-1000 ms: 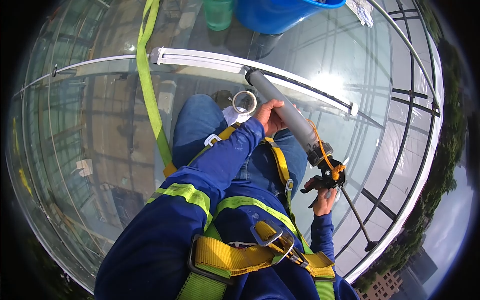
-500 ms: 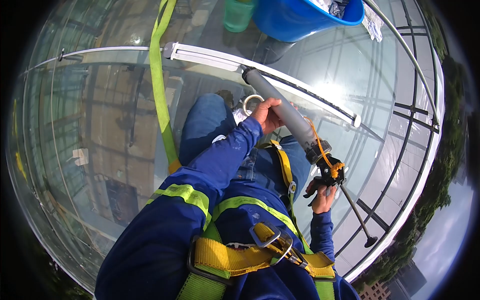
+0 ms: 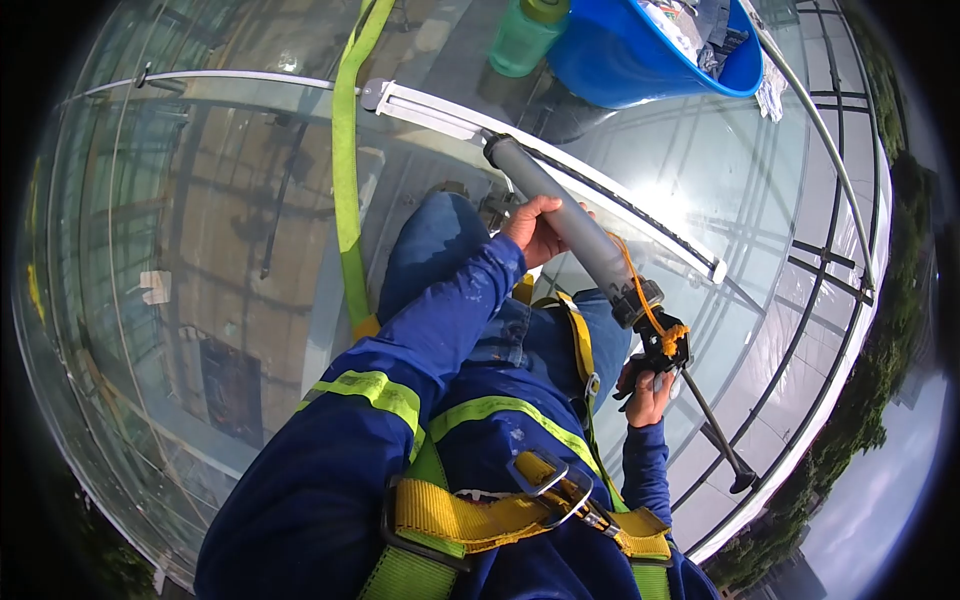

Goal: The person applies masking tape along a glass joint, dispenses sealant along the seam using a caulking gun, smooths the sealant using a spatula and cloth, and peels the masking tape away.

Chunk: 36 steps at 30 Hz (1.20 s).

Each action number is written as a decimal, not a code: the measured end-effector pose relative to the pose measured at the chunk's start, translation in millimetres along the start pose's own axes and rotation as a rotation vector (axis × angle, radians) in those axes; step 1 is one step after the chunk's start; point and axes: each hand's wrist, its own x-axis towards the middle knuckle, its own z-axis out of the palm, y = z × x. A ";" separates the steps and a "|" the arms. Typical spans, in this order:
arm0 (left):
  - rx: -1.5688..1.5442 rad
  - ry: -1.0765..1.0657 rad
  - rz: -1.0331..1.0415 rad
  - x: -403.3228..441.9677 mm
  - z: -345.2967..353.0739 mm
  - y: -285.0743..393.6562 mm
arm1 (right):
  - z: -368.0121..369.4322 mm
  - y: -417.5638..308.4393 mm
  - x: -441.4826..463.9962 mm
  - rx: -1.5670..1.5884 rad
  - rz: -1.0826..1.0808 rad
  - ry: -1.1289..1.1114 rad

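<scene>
"Grey tube [image 3: 575,228] slanting across your lap, and your hands are apart on it. Why so far?"

"Your left hand [image 3: 535,235] wraps the middle, thumb on top, probably to carry the weight and aim the narrow end. Your right hand [image 3: 650,397] grips the black handle [image 3: 664,345] at the back, where it can likely steady and squeeze."

"And your long rod [image 3: 712,430]?"

"It sticks out behind the handle, clear of your sleeve [image 3: 645,465]."

"Does your tip touch the white rail [image 3: 430,113]?"

"They overlap in your view; contact, you can't tell."

"What's your orange cord [image 3: 630,262] for?"

"It runs along the tube to the handle, perhaps as a tether, sensible above glass [image 3: 240,190]."

"And your blue bucket [image 3: 620,60]?"

"Beyond the rail, beside the green bottle [image 3: 525,42], holding crumpled rags [image 3: 675,30], seemingly set outside your elbow room."
</scene>
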 end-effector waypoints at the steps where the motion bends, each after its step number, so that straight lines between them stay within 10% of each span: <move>1: -0.017 -0.009 0.000 0.7 -4.1 2.0 | 4.8 -5.3 2.9 0.001 -0.031 0.000; 36: -0.150 -0.133 0.180 -12.9 0.2 94.9 | 69.0 -83.1 74.7 -0.101 -0.142 -0.136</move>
